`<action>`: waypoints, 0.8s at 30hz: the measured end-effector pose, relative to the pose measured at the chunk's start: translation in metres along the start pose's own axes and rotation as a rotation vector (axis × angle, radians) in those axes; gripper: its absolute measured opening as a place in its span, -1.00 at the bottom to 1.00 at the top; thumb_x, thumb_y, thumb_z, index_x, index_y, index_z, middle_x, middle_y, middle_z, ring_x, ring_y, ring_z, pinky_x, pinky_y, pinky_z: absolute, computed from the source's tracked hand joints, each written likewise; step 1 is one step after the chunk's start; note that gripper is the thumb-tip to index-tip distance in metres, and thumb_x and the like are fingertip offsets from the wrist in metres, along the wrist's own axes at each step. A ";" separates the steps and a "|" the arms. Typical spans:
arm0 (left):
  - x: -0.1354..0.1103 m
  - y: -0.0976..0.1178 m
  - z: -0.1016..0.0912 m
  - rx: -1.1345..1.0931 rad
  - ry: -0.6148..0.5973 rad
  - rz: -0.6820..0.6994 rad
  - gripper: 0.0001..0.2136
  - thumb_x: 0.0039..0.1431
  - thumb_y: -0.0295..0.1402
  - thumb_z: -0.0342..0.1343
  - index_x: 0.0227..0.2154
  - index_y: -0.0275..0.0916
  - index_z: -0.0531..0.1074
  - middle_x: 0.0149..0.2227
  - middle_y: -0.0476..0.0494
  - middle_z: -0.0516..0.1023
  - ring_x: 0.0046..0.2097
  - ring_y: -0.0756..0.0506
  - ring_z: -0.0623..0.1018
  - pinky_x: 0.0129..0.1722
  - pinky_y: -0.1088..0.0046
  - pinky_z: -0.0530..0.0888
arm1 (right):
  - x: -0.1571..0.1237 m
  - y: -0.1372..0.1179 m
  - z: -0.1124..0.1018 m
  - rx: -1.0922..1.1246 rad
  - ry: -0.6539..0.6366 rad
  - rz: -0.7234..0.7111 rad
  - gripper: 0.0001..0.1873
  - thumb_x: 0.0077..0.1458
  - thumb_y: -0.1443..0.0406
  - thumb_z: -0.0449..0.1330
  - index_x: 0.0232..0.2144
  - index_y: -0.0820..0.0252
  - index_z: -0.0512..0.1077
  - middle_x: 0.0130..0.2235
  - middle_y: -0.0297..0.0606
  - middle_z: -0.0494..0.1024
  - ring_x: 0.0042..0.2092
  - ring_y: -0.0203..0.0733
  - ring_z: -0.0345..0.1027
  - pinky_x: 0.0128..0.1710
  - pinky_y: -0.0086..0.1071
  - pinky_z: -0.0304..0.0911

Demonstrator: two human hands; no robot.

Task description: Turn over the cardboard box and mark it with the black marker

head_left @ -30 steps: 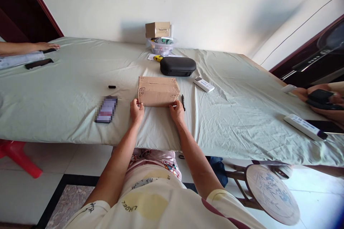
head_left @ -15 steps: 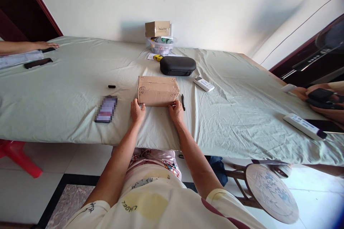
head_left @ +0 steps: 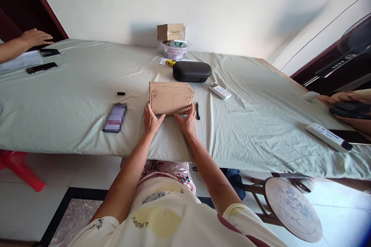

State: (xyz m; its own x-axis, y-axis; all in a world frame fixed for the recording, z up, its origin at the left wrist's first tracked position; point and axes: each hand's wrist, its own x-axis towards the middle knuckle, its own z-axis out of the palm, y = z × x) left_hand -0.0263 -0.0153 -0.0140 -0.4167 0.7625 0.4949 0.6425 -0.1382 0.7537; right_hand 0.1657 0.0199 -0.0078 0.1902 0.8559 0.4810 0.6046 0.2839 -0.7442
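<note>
A brown cardboard box point(head_left: 171, 98) with pen scribbles at its corners is between my hands on the cloth-covered table. My left hand point(head_left: 152, 120) grips its near left corner, thumb along the near edge. At the near right corner my right hand point(head_left: 187, 120) grips it the same way. Just right of that hand lies a black marker pen point(head_left: 198, 110). Its likely cap, a small black piece point(head_left: 121, 93), lies left of the box. A phone point(head_left: 115, 117) with a blurred screen rests left of my left hand.
Behind the box are a black zip case point(head_left: 192, 71), a white device point(head_left: 220, 91), a yellow tape measure point(head_left: 171, 62) and a plastic tub point(head_left: 175, 51) with a small carton point(head_left: 170, 31) on top. Other people's hands point(head_left: 36, 39) show at left and right. A stool point(head_left: 293, 209) stands below.
The box has tipped, so its top face looks larger towards me. My thumbs have moved inward along its near edge. The other person's hand at far left has lifted.
</note>
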 end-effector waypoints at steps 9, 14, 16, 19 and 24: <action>-0.003 0.014 -0.002 0.073 0.014 0.018 0.13 -0.04 -0.30 0.53 0.47 -0.34 -0.07 0.39 -0.70 0.23 0.39 -0.57 0.31 0.33 -0.13 0.34 | -0.010 -0.016 0.003 -0.156 0.017 -0.044 0.15 0.01 -0.15 0.39 0.47 0.03 -0.03 0.25 0.14 0.34 0.23 0.27 0.28 0.16 0.17 0.29; -0.003 0.018 -0.004 0.073 0.006 -0.012 0.12 -0.05 -0.33 0.53 0.46 -0.32 -0.07 0.36 -0.66 0.27 0.40 -0.55 0.31 0.33 -0.11 0.35 | -0.009 -0.018 0.001 -0.169 -0.009 -0.011 0.12 0.04 -0.12 0.37 0.47 0.04 -0.04 0.24 0.14 0.33 0.27 0.29 0.24 0.19 0.21 0.24; -0.004 0.019 -0.004 0.077 -0.003 -0.023 0.12 -0.05 -0.33 0.53 0.46 -0.33 -0.07 0.37 -0.67 0.27 0.40 -0.55 0.31 0.33 -0.12 0.36 | -0.009 -0.019 0.000 -0.177 -0.016 -0.009 0.12 0.05 -0.13 0.36 0.47 0.03 -0.04 0.24 0.14 0.34 0.27 0.29 0.24 0.19 0.23 0.23; -0.004 0.019 -0.004 0.066 -0.003 -0.023 0.12 -0.05 -0.34 0.53 0.47 -0.31 -0.08 0.39 -0.66 0.24 0.41 -0.56 0.30 0.34 -0.12 0.35 | -0.010 -0.020 0.001 -0.192 -0.016 -0.019 0.14 0.03 -0.15 0.36 0.47 0.02 -0.04 0.26 0.15 0.31 0.28 0.32 0.22 0.20 0.26 0.20; -0.005 0.022 -0.004 0.056 -0.007 -0.022 0.12 -0.04 -0.34 0.52 0.47 -0.32 -0.09 0.42 -0.66 0.20 0.41 -0.56 0.29 0.34 -0.11 0.36 | -0.010 -0.021 0.003 -0.203 -0.012 -0.036 0.11 0.05 -0.15 0.35 0.47 0.04 -0.02 0.29 0.18 0.27 0.30 0.35 0.17 0.21 0.26 0.19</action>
State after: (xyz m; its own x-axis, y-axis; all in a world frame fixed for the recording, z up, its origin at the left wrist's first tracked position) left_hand -0.0133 -0.0245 0.0017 -0.4266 0.7696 0.4752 0.6682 -0.0859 0.7390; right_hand 0.1487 0.0065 0.0015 0.1569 0.8521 0.4993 0.7544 0.2229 -0.6174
